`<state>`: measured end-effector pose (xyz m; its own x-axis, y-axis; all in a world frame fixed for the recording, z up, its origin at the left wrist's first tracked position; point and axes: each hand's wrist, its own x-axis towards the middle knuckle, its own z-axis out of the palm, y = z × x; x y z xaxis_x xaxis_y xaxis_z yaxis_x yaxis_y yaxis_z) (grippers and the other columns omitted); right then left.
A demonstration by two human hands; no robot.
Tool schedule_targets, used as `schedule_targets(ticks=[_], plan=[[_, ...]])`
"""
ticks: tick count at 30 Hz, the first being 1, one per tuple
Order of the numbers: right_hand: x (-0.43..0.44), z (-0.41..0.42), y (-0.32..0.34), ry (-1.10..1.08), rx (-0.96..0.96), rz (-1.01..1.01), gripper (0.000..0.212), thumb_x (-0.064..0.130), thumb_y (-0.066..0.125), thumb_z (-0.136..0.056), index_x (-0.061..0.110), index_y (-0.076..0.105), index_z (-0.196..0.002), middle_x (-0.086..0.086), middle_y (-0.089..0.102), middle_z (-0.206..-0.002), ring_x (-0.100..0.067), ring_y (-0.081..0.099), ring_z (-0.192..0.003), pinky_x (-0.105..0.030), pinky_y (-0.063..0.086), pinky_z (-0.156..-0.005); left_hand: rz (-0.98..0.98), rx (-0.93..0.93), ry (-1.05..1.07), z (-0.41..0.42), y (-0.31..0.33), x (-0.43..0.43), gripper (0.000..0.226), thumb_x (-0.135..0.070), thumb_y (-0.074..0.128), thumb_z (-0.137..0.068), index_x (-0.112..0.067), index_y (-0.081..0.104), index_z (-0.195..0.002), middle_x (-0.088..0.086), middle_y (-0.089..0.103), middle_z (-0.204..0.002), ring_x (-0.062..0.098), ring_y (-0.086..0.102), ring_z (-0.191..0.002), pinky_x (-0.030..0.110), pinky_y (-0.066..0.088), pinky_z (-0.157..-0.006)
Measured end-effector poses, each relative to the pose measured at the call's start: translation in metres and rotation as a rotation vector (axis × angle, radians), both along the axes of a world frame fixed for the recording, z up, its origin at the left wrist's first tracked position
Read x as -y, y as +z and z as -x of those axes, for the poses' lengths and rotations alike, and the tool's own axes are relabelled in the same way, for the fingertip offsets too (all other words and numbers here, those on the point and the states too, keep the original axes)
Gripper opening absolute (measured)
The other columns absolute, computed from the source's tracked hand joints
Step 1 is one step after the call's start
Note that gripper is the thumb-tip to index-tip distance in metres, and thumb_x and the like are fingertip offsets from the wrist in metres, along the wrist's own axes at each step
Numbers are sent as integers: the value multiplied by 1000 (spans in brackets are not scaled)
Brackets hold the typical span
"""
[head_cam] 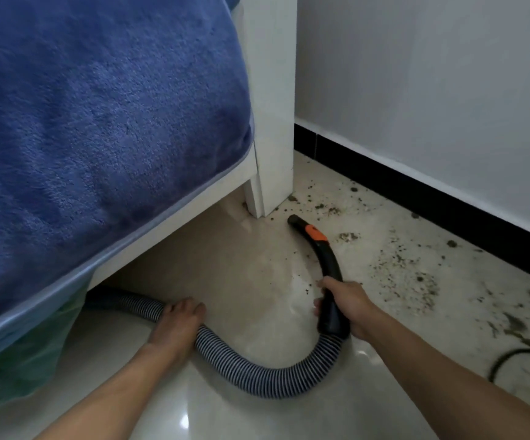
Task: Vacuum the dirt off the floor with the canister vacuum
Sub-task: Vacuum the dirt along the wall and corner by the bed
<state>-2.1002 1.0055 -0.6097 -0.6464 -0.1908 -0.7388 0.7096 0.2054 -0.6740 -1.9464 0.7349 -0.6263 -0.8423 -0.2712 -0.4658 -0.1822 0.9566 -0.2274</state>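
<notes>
While the right hand (346, 304) wrapped its fingers and thumb closely around the lower end of the curved black hose handle (328, 265), the left hand (178, 322) lay over the ribbed hose (257, 376) with its fingers curled down across it, holding it against the floor (241, 265). Between the two hands the hose sagged in a loop toward 6 o'clock. Beyond the left hand it ran off toward 9 o'clock into the shadow under the bed.

From the right hand the handle arched toward 11 o'clock, past an orange slider (316, 233), to the open nozzle mouth (292, 220), which sat low over the tile. Just beyond the mouth, at 11 o'clock, stood the white bed leg (271, 122), crowding the corner. The white bed rail (174, 223) ran from it toward 8 o'clock beneath a thick blue blanket (98, 122). Green plastic (28, 360) hung below the blanket's edge at 9 o'clock of the left hand.

The dirt (409, 274) lay scattered as dark crumbs and smears from 12 o'clock round to 4 o'clock of the right hand. It was thickest at 2 o'clock, with a few specks right by the bed leg, near the nozzle mouth. A black baseboard (416, 204) bounded it on the far side, under a pale wall (431, 74). A dark cable (511, 357) curved over the floor at 4 o'clock, among the smears.
</notes>
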Motion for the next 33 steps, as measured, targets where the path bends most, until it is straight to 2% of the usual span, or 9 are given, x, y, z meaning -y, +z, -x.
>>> schedule_targets(ticks=[9, 13, 16, 20, 22, 25, 28, 31, 33], plan=[[45, 34, 12, 148, -133, -58, 27, 23, 64, -94, 4, 54, -108, -20, 67, -84, -27, 63, -62, -39, 59, -63, -145, 78, -29, -6, 3, -6, 83, -34, 60, -86, -33, 12, -153, 13, 6, -161, 25, 11, -148, 31, 6, -117], [38, 50, 8, 9, -158, -105, 20, 25, 64, -94, 8, 53, -96, -19, 67, -82, -31, 63, -68, -48, 59, -75, -157, 77, 3, 5, 3, -9, 78, -35, 61, -84, -31, 21, -152, 15, 21, -156, 28, 25, -143, 31, 18, -115], [28, 67, 6, -90, -138, -126, 25, 26, 64, -94, 6, 53, -106, -19, 68, -83, -31, 64, -69, -45, 60, -70, -173, 7, 11, 21, 1, -8, 63, -30, 61, -82, -29, 41, -141, 8, 48, -131, 26, 47, -122, 29, 35, -97], [32, 82, 11, -41, -123, -110, 34, 25, 65, -94, 4, 49, -116, -20, 68, -82, -30, 64, -65, -45, 59, -69, -140, -21, -16, 34, 1, -10, 57, -32, 61, -82, -29, 44, -137, 5, 52, -119, 24, 52, -113, 27, 38, -89], [39, 83, 13, 20, -134, -115, 36, 25, 66, -93, 2, 52, -116, -20, 68, -82, -30, 63, -63, -45, 59, -70, -130, 13, -10, 31, -3, -9, 71, -39, 63, -81, -30, 34, -146, 9, 48, -130, 26, 48, -121, 28, 36, -96], [51, 75, 12, 45, -137, -97, 36, 27, 67, -92, 0, 54, -112, -20, 67, -82, -31, 63, -66, -53, 60, -78, -172, 93, 29, 18, -6, -11, 95, -48, 65, -77, -30, 13, -154, 20, 16, -157, 31, 18, -145, 36, 16, -116], [59, 54, 5, 24, -128, -85, 37, 34, 66, -92, 4, 56, -111, -20, 67, -89, -33, 65, -75, -57, 59, -83, -280, 55, -36, 0, -8, -20, 95, -51, 65, -74, -31, 16, -153, 13, 8, -161, 27, 8, -148, 38, 6, -117], [66, 25, -5, -69, -101, -67, 42, 45, 63, -93, 8, 58, -111, -19, 68, -101, -34, 67, -87, -52, 59, -86, -408, -157, -168, -21, -11, -30, 69, -52, 65, -65, -32, 51, -129, -1, 55, -129, 20, 50, -124, 26, 26, -101], [72, 3, -8, -151, -57, -39, 40, 50, 62, -92, 12, 58, -106, -17, 69, -102, -35, 68, -91, -51, 59, -86, -438, -257, -201, -30, -9, -25, 42, -47, 66, -58, -35, 60, -98, -14, 61, -92, 10, 60, -92, 21, 31, -86]])
